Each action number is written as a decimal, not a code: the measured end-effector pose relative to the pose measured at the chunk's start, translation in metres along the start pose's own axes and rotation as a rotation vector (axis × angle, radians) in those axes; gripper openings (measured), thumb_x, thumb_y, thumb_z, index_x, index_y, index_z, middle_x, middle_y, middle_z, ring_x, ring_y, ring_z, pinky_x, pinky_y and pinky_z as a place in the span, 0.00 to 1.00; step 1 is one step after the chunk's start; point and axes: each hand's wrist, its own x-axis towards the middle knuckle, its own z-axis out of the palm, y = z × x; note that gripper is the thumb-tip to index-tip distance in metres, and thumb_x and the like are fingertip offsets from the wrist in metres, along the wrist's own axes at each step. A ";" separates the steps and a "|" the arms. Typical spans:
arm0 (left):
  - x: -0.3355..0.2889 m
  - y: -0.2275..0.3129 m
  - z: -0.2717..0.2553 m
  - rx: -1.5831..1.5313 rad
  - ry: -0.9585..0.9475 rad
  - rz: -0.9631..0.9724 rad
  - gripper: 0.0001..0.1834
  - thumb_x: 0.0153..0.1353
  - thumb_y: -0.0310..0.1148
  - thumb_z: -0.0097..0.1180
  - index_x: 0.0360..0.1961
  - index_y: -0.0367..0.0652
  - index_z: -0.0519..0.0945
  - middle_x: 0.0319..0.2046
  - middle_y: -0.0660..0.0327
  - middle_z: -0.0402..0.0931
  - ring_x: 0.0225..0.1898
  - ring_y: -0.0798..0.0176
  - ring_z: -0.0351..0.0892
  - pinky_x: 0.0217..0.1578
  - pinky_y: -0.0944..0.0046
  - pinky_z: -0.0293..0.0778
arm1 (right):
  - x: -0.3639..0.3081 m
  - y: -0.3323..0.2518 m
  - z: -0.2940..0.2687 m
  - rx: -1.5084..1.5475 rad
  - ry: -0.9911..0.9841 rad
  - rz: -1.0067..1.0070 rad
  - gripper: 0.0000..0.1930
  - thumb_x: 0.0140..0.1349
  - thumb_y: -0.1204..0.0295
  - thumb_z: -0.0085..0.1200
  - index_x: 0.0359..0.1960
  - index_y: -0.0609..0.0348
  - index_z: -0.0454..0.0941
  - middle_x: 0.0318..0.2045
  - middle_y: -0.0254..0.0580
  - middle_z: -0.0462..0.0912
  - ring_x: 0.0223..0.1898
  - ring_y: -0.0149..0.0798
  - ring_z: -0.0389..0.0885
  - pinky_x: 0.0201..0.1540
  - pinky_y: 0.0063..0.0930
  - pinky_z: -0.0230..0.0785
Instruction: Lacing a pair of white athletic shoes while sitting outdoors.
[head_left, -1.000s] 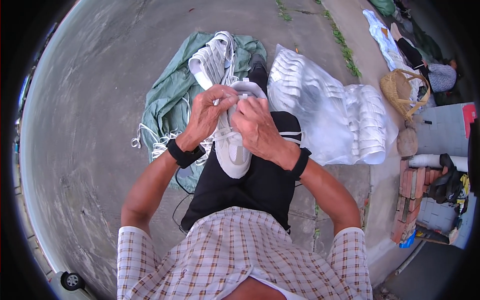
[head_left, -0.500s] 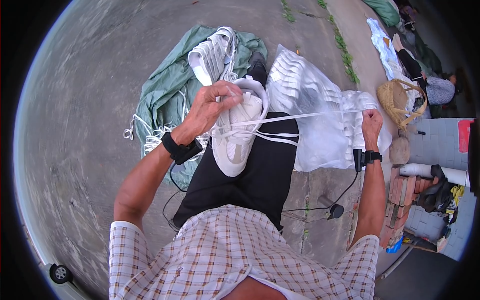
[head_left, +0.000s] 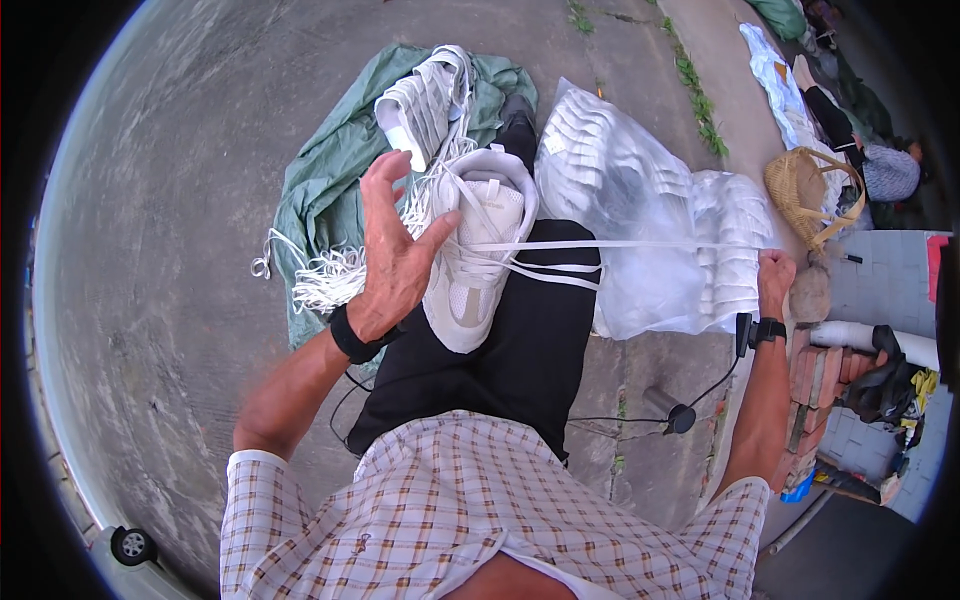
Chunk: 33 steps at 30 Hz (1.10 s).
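The left hand [head_left: 392,262] has its fingers spread, gripping nothing, with a pale shoe [head_left: 462,318] just right of them on the black trousers [head_left: 490,375], toe toward the body. Lace already crosses the shoe's front; the loose strands [head_left: 560,275] right of those fingers suggest lacing remains unfinished, though the threaded holes cannot be counted. Left of the fingers, nearer the body, white laces [head_left: 330,280] lie heaped on green cloth [head_left: 325,170]; beyond their tips is a stack of pale pieces [head_left: 425,95]. Well to the right, the right hand [head_left: 776,277] pinches a taut lace [head_left: 640,243] running from the shoe above a clear plastic bag [head_left: 635,300]. Below those fingers hangs a black cable [head_left: 716,384]; beyond them stands a wicker basket [head_left: 790,185], apart from the lace.
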 end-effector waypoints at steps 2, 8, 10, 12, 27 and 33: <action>-0.015 -0.001 -0.015 0.296 0.020 0.183 0.19 0.54 0.30 0.71 0.48 0.43 0.82 0.63 0.49 0.64 0.66 0.47 0.61 0.60 0.45 0.64 | -0.008 0.008 0.005 0.101 -0.017 0.003 0.09 0.57 0.72 0.61 0.30 0.68 0.83 0.26 0.41 0.83 0.31 0.35 0.80 0.41 0.30 0.73; -0.016 0.005 -0.019 0.689 -0.277 0.441 0.08 0.52 0.28 0.70 0.33 0.45 0.83 0.63 0.53 0.67 0.63 0.44 0.64 0.61 0.44 0.63 | -0.031 -0.013 0.032 0.282 -0.087 0.046 0.06 0.59 0.75 0.60 0.29 0.67 0.82 0.25 0.33 0.80 0.30 0.28 0.75 0.38 0.25 0.70; -0.011 0.005 -0.020 0.698 -0.368 0.451 0.09 0.52 0.28 0.70 0.34 0.44 0.82 0.63 0.54 0.67 0.62 0.43 0.64 0.60 0.43 0.63 | -0.035 -0.017 0.037 0.265 -0.085 0.036 0.06 0.59 0.75 0.60 0.30 0.67 0.81 0.25 0.33 0.80 0.29 0.28 0.75 0.38 0.25 0.69; -0.007 0.006 -0.023 0.645 -0.399 0.463 0.08 0.52 0.28 0.69 0.33 0.44 0.82 0.63 0.53 0.66 0.62 0.43 0.64 0.61 0.43 0.63 | -0.034 -0.016 0.035 0.261 -0.092 0.034 0.06 0.59 0.74 0.60 0.30 0.67 0.81 0.24 0.33 0.80 0.29 0.28 0.76 0.38 0.25 0.70; 0.010 0.012 -0.018 0.695 -0.593 0.399 0.22 0.53 0.24 0.63 0.50 0.44 0.76 0.59 0.55 0.67 0.60 0.47 0.66 0.61 0.44 0.59 | -0.012 0.101 -0.047 -0.397 0.336 0.104 0.12 0.59 0.66 0.53 0.32 0.64 0.82 0.30 0.60 0.85 0.36 0.62 0.85 0.43 0.52 0.75; 0.020 0.019 -0.014 0.751 -0.481 0.516 0.22 0.54 0.21 0.62 0.52 0.46 0.79 0.60 0.54 0.70 0.62 0.49 0.67 0.61 0.44 0.62 | -0.086 -0.084 0.010 0.175 -0.068 -0.246 0.04 0.62 0.77 0.56 0.35 0.66 0.79 0.35 0.50 0.77 0.40 0.47 0.78 0.47 0.38 0.70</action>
